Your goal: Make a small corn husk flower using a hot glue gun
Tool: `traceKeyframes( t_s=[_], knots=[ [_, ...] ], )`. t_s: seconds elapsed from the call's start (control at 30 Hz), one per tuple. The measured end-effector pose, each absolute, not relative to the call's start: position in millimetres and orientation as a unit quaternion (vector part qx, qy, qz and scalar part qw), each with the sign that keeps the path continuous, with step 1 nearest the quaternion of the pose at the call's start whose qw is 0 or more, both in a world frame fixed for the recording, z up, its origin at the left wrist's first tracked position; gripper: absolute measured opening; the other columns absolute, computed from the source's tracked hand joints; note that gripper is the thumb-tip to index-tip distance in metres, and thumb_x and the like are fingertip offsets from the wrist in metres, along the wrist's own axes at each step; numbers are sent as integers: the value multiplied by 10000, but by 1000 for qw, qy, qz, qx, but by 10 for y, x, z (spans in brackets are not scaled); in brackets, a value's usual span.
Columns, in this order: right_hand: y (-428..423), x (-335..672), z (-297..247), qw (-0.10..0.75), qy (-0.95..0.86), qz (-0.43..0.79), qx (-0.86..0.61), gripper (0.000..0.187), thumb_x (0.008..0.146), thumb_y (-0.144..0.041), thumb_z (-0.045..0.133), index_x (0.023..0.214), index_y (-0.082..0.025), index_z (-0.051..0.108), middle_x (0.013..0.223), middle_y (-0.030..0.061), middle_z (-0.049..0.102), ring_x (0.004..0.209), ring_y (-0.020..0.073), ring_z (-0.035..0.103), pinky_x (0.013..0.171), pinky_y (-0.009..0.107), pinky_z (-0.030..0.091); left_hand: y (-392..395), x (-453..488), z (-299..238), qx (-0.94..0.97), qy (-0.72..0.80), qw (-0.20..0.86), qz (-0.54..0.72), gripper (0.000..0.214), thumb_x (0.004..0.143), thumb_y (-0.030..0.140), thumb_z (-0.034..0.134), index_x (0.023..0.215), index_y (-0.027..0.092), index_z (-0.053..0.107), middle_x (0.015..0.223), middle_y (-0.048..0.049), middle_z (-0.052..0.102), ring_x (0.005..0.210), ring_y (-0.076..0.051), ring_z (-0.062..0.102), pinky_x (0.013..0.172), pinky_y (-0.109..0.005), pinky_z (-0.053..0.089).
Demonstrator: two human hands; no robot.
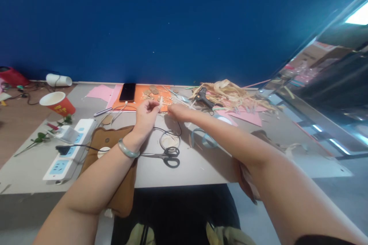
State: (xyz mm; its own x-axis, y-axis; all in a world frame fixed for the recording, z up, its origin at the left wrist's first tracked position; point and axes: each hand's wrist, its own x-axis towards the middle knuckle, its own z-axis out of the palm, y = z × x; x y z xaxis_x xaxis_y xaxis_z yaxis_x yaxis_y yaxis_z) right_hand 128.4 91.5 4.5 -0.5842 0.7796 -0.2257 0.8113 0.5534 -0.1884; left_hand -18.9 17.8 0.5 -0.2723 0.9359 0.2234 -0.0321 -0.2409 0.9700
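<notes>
My left hand (146,115) is raised over the grey table (201,164) with its fingers pinched on a small pale strip (160,102) that stands upright. A green bangle (128,149) circles that wrist. My right hand (176,111) reaches in from the right with fingers closed, its tips next to the strip; what it holds is too small to make out. Both hands hover at the near edge of an orange sheet (138,95) strewn with small round pieces.
Black scissors (168,157) lie near my left wrist beside a brown pouch (115,149). A phone (128,92), glue gun (204,97), straw pile (230,93), pink paper (100,92), white power strip (70,149) and red cup (57,103) surround them.
</notes>
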Motion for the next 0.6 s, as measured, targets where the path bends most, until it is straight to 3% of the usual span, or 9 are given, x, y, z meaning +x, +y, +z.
traceKeyframes(
  t_s=[0.17,0.3,0.47,0.6],
  knots=[
    [803,1495,137,-39,862,-272,425,166,858,-172,453,873,-112,607,807,66,677,703,130,583,626,222,409,176,-190,-8,474,491,386,620,117,673,211,647,765,162,595,679,12,613,605,-123,618,636,-261,486],
    [709,1617,100,-114,825,-395,387,265,920,-329,392,872,-123,552,799,51,654,640,92,564,606,208,439,176,-201,-48,484,506,397,593,128,680,239,641,781,162,642,665,-2,640,625,-143,631,618,-262,477],
    [619,1669,37,-207,732,-562,325,301,852,-436,531,812,-138,534,755,11,604,589,68,503,590,207,416,138,-178,-69,502,524,451,520,221,696,259,631,867,152,723,610,-17,661,616,-157,616,610,-278,470],
    [542,1671,15,-221,683,-636,284,340,801,-458,632,776,-135,528,721,-16,572,584,61,477,582,204,376,72,-144,-15,492,507,501,500,267,668,266,693,903,145,727,671,-26,683,637,-156,623,627,-279,477]
  ],
)
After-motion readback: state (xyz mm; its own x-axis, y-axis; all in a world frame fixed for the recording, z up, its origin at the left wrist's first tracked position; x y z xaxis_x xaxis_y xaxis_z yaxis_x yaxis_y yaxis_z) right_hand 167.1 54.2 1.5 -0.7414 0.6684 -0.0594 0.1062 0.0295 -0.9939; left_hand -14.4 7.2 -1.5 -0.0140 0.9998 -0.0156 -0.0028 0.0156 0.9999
